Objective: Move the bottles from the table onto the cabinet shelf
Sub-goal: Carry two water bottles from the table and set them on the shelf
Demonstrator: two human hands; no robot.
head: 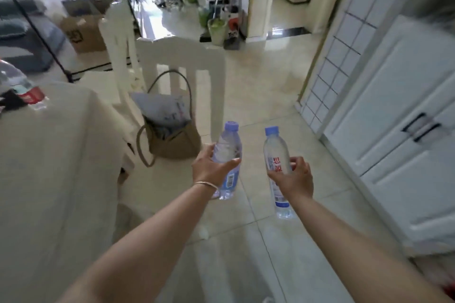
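Your left hand [209, 167] grips one blue-capped bottle [227, 152] upright; your right hand [294, 178] wraps another bottle [277, 157], both held over the floor. A third bottle [22, 86] lies on the counter [61, 155] at ten o'clock; the white cabinet [406, 130] stands at three o'clock.

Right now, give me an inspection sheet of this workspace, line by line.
Surface: table under a pale cloth, at left.
Job's things: left bottle and right bottle, both capped, carried upright over the floor; red-label bottle on the table.
Clutter: tan bag on the white chair.
Grippers: left hand grips the left bottle; right hand grips the right bottle.
Cables: nothing seen.
Surroundings: white cabinet at right, doors closed; tiled floor.
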